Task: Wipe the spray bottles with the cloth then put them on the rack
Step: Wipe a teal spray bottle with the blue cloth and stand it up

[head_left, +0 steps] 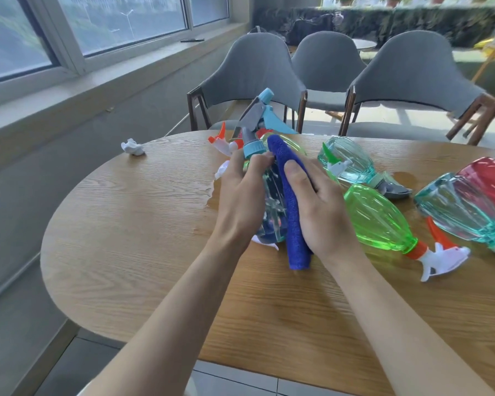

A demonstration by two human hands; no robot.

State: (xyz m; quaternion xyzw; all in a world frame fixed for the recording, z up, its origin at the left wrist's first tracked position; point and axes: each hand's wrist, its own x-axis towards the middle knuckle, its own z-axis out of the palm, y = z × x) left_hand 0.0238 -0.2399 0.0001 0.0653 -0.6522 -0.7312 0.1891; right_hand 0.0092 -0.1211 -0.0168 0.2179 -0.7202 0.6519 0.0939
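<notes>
My left hand (pixel 242 192) grips a clear spray bottle (pixel 272 204) with a light-blue and grey trigger head (pixel 257 121), nozzle pointing away from me. My right hand (pixel 317 207) presses a folded blue cloth (pixel 290 201) against the bottle's right side, fingers curled over the cloth. Other spray bottles lie on their sides on the wooden table (pixel 143 230): a green one with an orange-and-white head (pixel 380 218), a teal one (pixel 346 158) behind it, another teal one (pixel 463 210) and a red one (pixel 489 178) at the right. No rack is in view.
A crumpled white tissue (pixel 132 147) lies near the table's far left edge. An orange-and-white spray head (pixel 223 141) pokes out behind the held bottle. A wet patch (pixel 206 192) shines left of my hand. Three grey chairs (pixel 252 78) stand beyond the table.
</notes>
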